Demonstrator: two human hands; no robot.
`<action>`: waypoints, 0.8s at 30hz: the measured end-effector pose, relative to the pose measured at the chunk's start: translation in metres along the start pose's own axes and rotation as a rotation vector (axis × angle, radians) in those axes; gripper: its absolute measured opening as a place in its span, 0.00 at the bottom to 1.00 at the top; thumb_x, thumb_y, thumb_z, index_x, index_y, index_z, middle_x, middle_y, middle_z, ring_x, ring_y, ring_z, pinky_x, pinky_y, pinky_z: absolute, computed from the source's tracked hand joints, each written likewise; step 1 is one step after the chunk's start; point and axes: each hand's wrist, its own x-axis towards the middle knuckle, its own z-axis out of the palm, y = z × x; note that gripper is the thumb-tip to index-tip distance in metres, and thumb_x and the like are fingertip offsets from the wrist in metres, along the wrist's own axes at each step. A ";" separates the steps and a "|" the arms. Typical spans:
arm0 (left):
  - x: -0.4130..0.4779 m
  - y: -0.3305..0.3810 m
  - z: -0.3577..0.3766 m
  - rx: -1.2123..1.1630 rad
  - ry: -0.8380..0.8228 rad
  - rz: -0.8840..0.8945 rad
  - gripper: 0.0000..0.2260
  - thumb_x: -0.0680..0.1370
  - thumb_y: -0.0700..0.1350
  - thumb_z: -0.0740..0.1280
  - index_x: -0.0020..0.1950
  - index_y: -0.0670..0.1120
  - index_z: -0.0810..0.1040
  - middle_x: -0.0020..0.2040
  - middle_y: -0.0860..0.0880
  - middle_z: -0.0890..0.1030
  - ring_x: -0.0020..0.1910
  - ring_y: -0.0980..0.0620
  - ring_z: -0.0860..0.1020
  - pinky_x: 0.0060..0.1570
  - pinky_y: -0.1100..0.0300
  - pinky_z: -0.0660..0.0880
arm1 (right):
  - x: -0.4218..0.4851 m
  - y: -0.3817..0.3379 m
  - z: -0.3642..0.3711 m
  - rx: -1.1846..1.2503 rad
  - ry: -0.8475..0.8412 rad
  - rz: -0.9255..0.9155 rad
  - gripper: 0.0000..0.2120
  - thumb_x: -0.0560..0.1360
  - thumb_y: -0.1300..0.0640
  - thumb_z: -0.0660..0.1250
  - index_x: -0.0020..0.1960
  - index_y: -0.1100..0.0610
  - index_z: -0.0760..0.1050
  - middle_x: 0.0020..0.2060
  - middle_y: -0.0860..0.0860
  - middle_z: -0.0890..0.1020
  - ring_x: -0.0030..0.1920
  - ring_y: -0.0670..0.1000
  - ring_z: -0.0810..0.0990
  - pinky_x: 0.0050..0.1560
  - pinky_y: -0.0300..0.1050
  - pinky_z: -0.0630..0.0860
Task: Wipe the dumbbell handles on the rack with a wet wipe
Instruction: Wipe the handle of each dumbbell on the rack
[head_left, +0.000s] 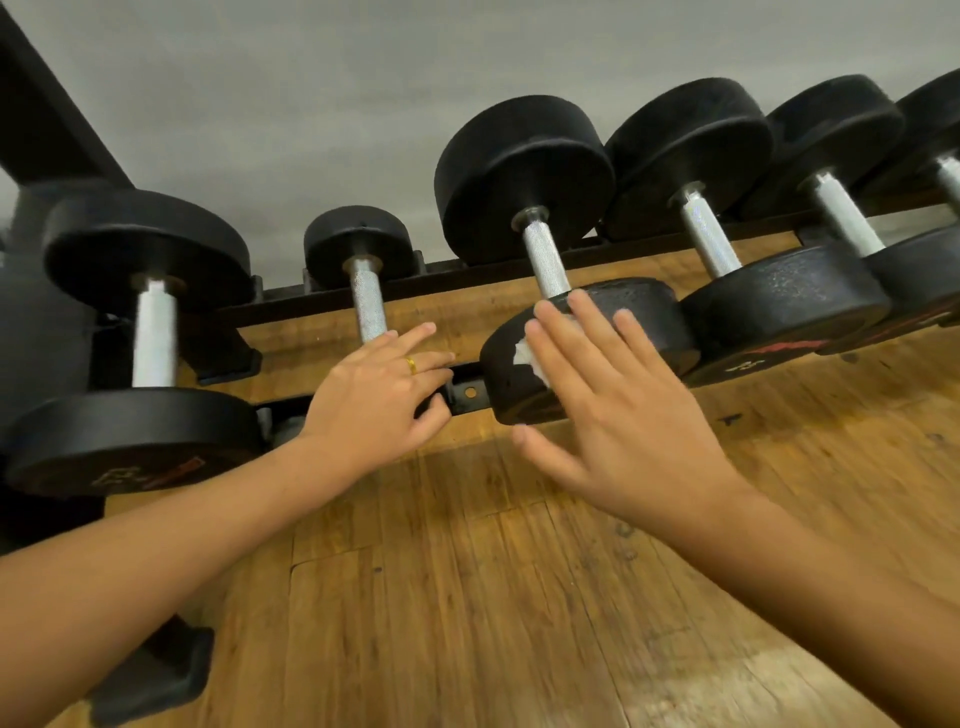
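- Pressing the wipe flat against the near head of the big dumbbell: the right hand, its fingers straight and spread. Only a white scrap is showing between them.
- The wipe is sitting on that head; the handle is standing bare and knurled just beyond the fingertips.
- One slot to the left, the left hand is lying over the near end of the small dumbbell. Its fingers are curling over the dark head, the thumb is tucking under, and the forefinger is stretching out.
- A gold ring is showing on one finger of that hand.
- The small dumbbell's knurled grip is running out from under the knuckles.
- Along its rails the rack is carrying a row of black dumbbells. One is sitting left of the hands and others are crowding to the right.
- A wood floor is lying beneath, and a grey wall is standing behind.
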 end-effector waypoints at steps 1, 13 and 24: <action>0.001 0.000 0.000 0.004 -0.004 0.001 0.12 0.79 0.50 0.67 0.57 0.49 0.88 0.59 0.53 0.86 0.69 0.49 0.77 0.65 0.50 0.74 | 0.010 0.004 -0.003 0.009 0.001 0.038 0.39 0.80 0.32 0.48 0.81 0.57 0.53 0.81 0.55 0.55 0.81 0.55 0.47 0.80 0.55 0.46; -0.005 -0.007 0.009 -0.006 0.010 0.066 0.18 0.81 0.51 0.59 0.61 0.47 0.86 0.65 0.48 0.83 0.72 0.46 0.74 0.73 0.46 0.67 | 0.024 -0.019 -0.004 -0.224 -0.154 -0.135 0.37 0.80 0.38 0.54 0.81 0.59 0.54 0.80 0.58 0.55 0.81 0.58 0.46 0.80 0.58 0.48; -0.003 -0.015 0.003 -0.059 -0.082 0.089 0.20 0.81 0.51 0.58 0.63 0.46 0.85 0.65 0.48 0.83 0.71 0.47 0.74 0.75 0.45 0.65 | 0.039 -0.021 -0.006 -0.343 -0.205 -0.249 0.34 0.78 0.46 0.61 0.78 0.62 0.62 0.78 0.60 0.62 0.80 0.61 0.54 0.78 0.61 0.54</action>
